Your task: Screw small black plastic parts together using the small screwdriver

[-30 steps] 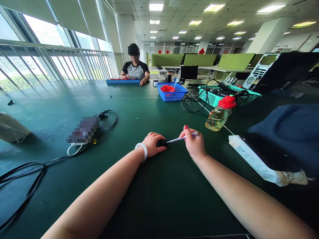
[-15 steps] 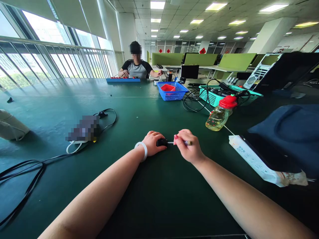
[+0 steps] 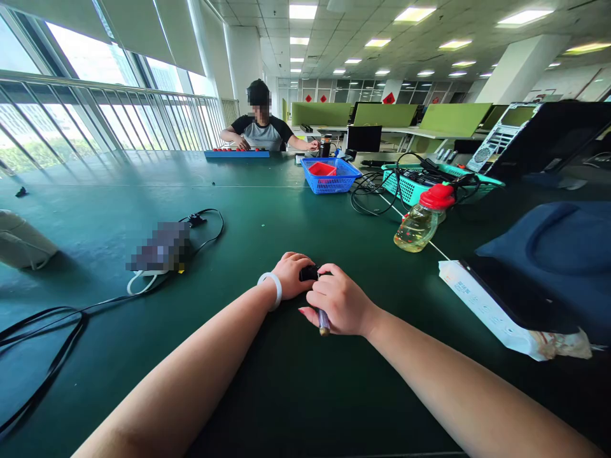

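My left hand [image 3: 287,275], with a white band at the wrist, is closed around a small black part [image 3: 308,273] on the green table [image 3: 248,356]. Its exact kind is too small to make out. Close against it on the right is my right hand [image 3: 344,299], fingers curled round a screwdriver [image 3: 324,323]. The purplish, see-through handle points down toward me, below the palm. Its shaft is hidden by my hand. The forefinger and thumb side reach the black part's right end, but whether they touch it I cannot tell.
A bottle with a red lid [image 3: 418,219], a blue basket [image 3: 330,177] and a teal basket of cables [image 3: 442,181] stand beyond. A white power strip box [image 3: 487,308] lies right. An adapter with cords [image 3: 162,247] lies left. A person [image 3: 262,130] sits across the table.
My right hand has turned over and shifted left and slightly down. The screwdriver's handle now points toward me, where before it pointed right with its shaft against the black part.
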### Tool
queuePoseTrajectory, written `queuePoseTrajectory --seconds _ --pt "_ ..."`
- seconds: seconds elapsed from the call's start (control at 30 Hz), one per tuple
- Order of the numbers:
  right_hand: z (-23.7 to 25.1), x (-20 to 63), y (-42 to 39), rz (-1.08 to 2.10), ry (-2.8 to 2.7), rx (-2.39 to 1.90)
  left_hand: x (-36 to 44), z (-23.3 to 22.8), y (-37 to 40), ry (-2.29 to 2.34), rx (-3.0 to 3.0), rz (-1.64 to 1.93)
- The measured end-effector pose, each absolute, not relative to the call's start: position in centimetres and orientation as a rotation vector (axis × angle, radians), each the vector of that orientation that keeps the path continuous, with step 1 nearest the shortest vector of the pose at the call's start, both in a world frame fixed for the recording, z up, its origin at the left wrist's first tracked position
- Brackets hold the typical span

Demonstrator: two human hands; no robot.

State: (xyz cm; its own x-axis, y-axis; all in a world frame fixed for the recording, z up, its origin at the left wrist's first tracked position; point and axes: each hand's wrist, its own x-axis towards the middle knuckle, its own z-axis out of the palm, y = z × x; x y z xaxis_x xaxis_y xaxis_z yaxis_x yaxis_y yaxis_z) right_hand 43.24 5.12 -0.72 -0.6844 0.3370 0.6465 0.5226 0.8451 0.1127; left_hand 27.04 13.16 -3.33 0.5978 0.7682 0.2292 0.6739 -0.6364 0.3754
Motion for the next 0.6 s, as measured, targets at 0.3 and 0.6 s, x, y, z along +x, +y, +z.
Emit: queuePoseTrajectory --seconds 0.3,0.6 --pt "-1.3 46.7 8.1 0.437 -1.672 -0.97 27.1 -3.0 13.1 1.213 2.561 0.491" --pt "-3.2 47.5 10.8 1.053 -0.97 -0.996 27.1 -2.7 13.0 1.207 2.555 0.472"
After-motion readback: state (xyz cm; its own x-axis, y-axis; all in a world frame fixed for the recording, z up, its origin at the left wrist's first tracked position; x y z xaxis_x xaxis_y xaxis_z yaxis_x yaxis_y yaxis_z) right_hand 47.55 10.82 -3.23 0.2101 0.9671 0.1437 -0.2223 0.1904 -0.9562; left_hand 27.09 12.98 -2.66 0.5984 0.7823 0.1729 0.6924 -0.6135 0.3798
